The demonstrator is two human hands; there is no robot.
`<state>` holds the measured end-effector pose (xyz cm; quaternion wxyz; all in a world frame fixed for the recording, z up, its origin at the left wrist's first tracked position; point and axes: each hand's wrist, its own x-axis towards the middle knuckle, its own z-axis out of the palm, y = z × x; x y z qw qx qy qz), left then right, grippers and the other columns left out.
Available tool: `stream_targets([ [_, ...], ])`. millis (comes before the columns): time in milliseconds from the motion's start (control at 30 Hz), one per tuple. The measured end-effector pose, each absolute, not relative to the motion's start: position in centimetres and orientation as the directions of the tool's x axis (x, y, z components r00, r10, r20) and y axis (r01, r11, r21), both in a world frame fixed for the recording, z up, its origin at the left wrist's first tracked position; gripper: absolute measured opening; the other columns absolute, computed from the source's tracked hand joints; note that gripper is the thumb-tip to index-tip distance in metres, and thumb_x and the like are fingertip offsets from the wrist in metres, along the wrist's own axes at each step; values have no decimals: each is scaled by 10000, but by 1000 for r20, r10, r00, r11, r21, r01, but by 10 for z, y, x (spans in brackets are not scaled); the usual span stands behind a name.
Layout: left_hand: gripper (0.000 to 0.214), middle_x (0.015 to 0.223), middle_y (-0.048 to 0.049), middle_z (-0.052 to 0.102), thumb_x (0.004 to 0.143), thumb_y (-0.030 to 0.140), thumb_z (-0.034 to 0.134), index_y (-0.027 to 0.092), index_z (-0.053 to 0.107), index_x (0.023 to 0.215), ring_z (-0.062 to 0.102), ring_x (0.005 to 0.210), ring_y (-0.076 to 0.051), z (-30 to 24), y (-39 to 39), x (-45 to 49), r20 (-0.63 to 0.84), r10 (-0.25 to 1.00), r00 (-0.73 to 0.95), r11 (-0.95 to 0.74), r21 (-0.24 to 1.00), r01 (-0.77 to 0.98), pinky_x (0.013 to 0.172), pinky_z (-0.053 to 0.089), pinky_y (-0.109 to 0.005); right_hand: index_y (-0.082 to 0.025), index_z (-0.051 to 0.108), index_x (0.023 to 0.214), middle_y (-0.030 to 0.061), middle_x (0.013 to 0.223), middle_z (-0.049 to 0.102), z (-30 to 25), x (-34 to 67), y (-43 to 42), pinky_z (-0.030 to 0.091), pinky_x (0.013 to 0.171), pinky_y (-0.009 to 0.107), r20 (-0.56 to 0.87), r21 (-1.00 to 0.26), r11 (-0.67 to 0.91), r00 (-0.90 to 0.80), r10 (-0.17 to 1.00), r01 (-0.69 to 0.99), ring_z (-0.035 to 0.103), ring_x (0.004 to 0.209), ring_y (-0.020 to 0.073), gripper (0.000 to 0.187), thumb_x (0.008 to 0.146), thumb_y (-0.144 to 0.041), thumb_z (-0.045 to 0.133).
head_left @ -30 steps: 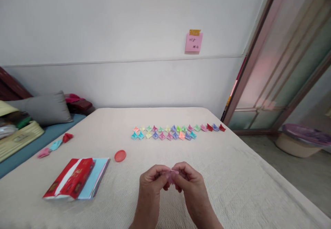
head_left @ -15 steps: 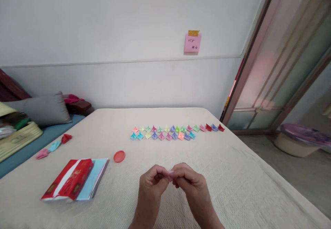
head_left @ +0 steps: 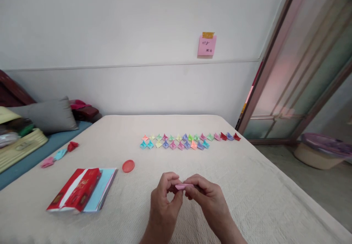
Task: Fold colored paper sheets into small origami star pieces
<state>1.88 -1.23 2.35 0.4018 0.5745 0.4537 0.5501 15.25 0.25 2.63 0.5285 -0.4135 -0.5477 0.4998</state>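
A small folded piece of pink paper [head_left: 180,187] is held just above the cloth, in front of me. My right hand [head_left: 207,196] pinches its right end between thumb and fingers. Curled around the left end is my left hand [head_left: 166,200], its thumb below and its fingertips behind the paper. Beyond the hands stand two rows of small folded paper pieces [head_left: 173,145] in many colours. A round red plastic lid [head_left: 128,166] lies to the left of my hands.
A red packet [head_left: 79,189] rests on a stack of coloured paper [head_left: 103,189] at left. Three crumpled pieces, including a red one [head_left: 73,146], lie near the left edge. A pink note [head_left: 206,46] is taped to the wall. A covered tub [head_left: 319,156] stands on the floor.
The left hand's fingers have loosened and spread apart a little, so more of the pink paper shows. The whole view has shifted slightly.
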Motion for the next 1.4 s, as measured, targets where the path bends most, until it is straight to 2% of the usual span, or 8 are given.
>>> stream_targets([
  [100, 238, 793, -8, 671, 802, 213, 613, 210, 484, 1002, 643, 723, -173, 25, -13, 17, 251, 967, 44, -252, 967, 20, 695, 498, -288, -211, 744, 701, 11, 657, 616, 25, 155, 3, 410, 558, 265, 199, -979, 192, -109, 974, -72, 517, 589, 138, 96, 750, -276, 695],
  [233, 204, 791, -19, 675, 819, 263, 608, 196, 515, 988, 633, 732, -170, 29, -13, 14, 205, 977, 58, -204, 979, -24, 697, 494, -284, -210, 749, 702, 4, 613, 595, 21, 159, 4, 419, 520, 259, 224, -975, 223, -125, 967, -26, 536, 554, 135, 88, 758, -248, 693],
  [433, 140, 698, 26, 684, 837, 267, 597, 215, 530, 948, 606, 659, -135, 25, -13, 13, 245, 969, 41, -247, 966, 70, 647, 451, -234, -198, 729, 674, 3, 602, 595, 18, 158, 4, 433, 485, 248, 216, -976, 214, -122, 969, -25, 550, 532, 132, 97, 749, -249, 695],
  [700, 122, 705, 17, 688, 852, 271, 569, 219, 524, 952, 611, 667, -148, 19, -12, 11, 270, 962, 47, -272, 960, 67, 651, 455, -244, -181, 696, 658, -3, 578, 588, 24, 156, 3, 404, 502, 247, 125, -992, 125, -140, 982, -13, 513, 539, 128, 127, 729, -286, 703],
  [967, 114, 627, 47, 635, 858, 275, 546, 231, 499, 953, 542, 591, -126, 16, -11, 15, 240, 971, -11, -240, 970, 24, 599, 436, -221, -189, 621, 578, -24, 554, 531, 21, 153, 1, 337, 496, 253, 211, -968, 217, -61, 976, 126, 431, 526, 120, 196, 750, -270, 670],
  [1200, 113, 667, 37, 639, 873, 277, 520, 230, 500, 974, 551, 625, -139, 19, -15, 15, 265, 964, 21, -265, 956, 125, 630, 437, -240, -194, 514, 553, -52, 521, 469, 16, 149, -3, 297, 491, 247, 223, -973, 227, -68, 972, 52, 386, 513, 108, 259, 757, -258, 661],
  [1300, 139, 661, 33, 643, 864, 283, 533, 227, 496, 986, 551, 624, -144, 19, -13, 14, 239, 971, 4, -239, 969, 62, 636, 441, -250, -193, 509, 524, -54, 514, 462, 14, 147, -2, 300, 495, 249, 255, -966, 256, -23, 967, 40, 384, 508, 107, 285, 741, -266, 679],
  [1400, 225, 700, 19, 670, 838, 283, 576, 221, 499, 1040, 584, 642, -149, 19, -8, 11, 190, 981, 25, -189, 981, -49, 628, 447, -253, -188, 568, 545, -52, 499, 478, 12, 147, 1, 305, 481, 247, 199, -980, 199, -2, 980, -6, 397, 492, 108, 258, 720, -318, 706],
])
